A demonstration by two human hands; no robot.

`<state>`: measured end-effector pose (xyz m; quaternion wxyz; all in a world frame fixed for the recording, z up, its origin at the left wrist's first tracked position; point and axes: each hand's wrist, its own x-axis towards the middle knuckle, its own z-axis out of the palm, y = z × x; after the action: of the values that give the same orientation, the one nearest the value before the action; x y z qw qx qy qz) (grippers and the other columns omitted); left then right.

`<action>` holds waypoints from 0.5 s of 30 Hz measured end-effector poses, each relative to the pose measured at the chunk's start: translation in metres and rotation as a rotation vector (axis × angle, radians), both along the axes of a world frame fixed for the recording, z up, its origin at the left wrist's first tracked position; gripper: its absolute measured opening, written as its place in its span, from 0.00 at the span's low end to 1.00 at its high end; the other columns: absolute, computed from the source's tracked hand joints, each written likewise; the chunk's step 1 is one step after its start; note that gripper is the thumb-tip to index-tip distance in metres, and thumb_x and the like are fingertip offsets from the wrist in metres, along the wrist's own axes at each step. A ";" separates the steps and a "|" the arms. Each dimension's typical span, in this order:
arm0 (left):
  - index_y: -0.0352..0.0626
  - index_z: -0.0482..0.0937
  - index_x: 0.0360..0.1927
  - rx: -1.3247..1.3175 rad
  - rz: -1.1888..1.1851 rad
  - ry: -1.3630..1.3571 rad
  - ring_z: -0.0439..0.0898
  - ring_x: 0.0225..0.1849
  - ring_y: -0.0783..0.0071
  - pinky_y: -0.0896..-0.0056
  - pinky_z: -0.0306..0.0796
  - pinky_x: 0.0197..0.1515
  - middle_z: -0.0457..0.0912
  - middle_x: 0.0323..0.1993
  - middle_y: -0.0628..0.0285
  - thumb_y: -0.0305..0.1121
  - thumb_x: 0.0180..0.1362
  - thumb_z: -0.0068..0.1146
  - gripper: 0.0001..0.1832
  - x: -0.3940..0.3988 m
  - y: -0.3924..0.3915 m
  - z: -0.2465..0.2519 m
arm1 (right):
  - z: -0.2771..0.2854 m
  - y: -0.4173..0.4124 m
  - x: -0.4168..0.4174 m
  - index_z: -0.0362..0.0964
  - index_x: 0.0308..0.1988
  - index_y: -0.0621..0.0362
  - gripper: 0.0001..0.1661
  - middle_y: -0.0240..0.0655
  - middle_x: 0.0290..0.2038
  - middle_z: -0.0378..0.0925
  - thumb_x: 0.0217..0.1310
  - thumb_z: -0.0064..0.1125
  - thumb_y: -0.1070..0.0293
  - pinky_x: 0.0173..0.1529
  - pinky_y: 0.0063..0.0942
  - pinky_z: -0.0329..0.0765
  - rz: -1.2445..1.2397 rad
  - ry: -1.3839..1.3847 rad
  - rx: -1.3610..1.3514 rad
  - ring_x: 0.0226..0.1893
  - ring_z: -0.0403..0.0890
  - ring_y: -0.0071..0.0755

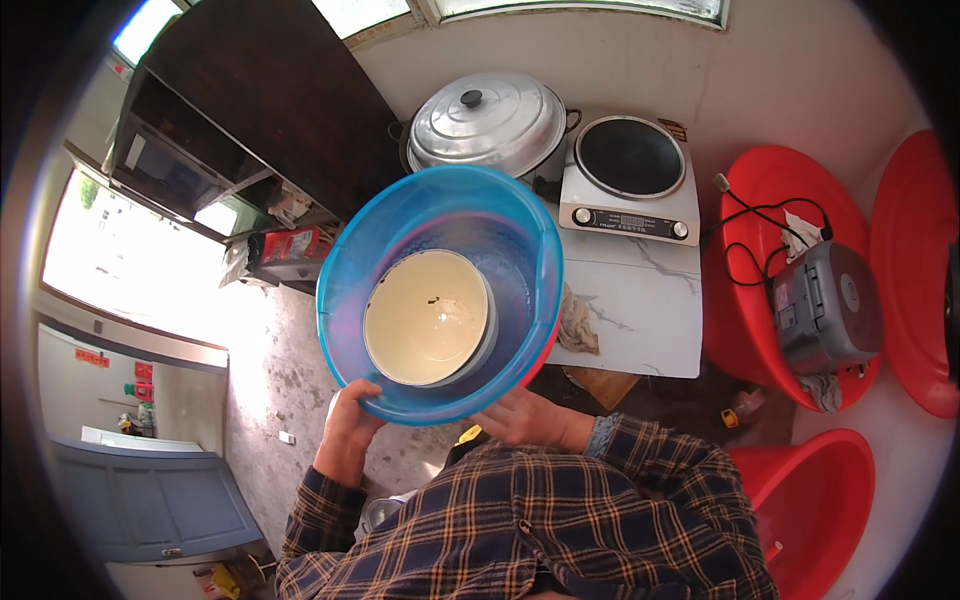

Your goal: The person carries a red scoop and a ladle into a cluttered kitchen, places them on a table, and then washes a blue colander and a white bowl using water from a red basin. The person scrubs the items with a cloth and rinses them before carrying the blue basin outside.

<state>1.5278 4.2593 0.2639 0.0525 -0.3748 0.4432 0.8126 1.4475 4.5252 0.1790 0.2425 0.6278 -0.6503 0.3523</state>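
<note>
A blue translucent plastic basin point(525, 225) is held up before my chest, with a pink or red basin edge point(541, 361) showing under its lower right side. Inside it lies a cream enamel bowl point(427, 315) with chipped spots, resting in or on a greyish bowl point(489, 337). My left hand point(352, 412) grips the basin's near left rim, thumb over the edge. My right hand point(517, 416) is at the near right underside, its fingertips hidden beneath the basin. A crumpled beige cloth point(577, 324) lies on the marble-patterned table point(645, 315) beside the basin.
Behind stand a large lidded aluminium pot point(487, 127) and an induction cooker point(630, 180). To the right, a grey rice cooker point(829, 307) with a black cord sits on a red plastic lid point(772, 180); a red tub point(817, 510) is nearer. A dark cabinet point(285, 97) stands left.
</note>
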 end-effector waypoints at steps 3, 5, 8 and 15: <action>0.34 0.68 0.48 -0.249 -0.020 -0.065 0.77 0.42 0.61 0.61 0.73 0.42 0.76 0.45 0.54 0.25 0.43 0.48 0.24 0.011 -0.006 -0.004 | -0.005 -0.001 0.005 0.70 0.38 0.67 0.17 0.44 0.40 0.75 0.44 0.53 0.72 0.49 0.36 0.72 -0.009 0.039 -0.065 0.42 0.75 0.40; 0.31 0.67 0.50 -0.071 0.013 -0.038 0.75 0.45 0.57 0.57 0.70 0.49 0.75 0.47 0.52 0.23 0.43 0.46 0.25 0.009 0.000 -0.003 | -0.004 0.003 0.002 0.70 0.38 0.67 0.17 0.44 0.42 0.75 0.44 0.54 0.73 0.50 0.36 0.72 0.015 0.011 -0.029 0.43 0.75 0.39; 0.30 0.66 0.51 0.044 0.094 0.082 0.74 0.47 0.54 0.55 0.68 0.53 0.74 0.48 0.51 0.21 0.41 0.45 0.27 0.007 0.011 -0.009 | -0.002 0.007 0.001 0.71 0.37 0.65 0.16 0.43 0.44 0.74 0.44 0.55 0.72 0.52 0.36 0.71 0.032 -0.017 -0.035 0.44 0.74 0.39; 0.28 0.67 0.49 -0.033 0.162 0.142 0.73 0.49 0.55 0.58 0.67 0.55 0.74 0.47 0.50 0.18 0.38 0.45 0.27 0.012 0.003 -0.037 | 0.015 0.042 -0.009 0.72 0.34 0.58 0.12 0.37 0.46 0.73 0.43 0.57 0.72 0.54 0.49 0.67 0.043 -0.073 -0.111 0.45 0.72 0.37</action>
<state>1.5401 4.2625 0.2272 -0.0510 -0.3514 0.4272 0.8315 1.4383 4.5673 0.1944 0.2453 0.6139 -0.6247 0.4156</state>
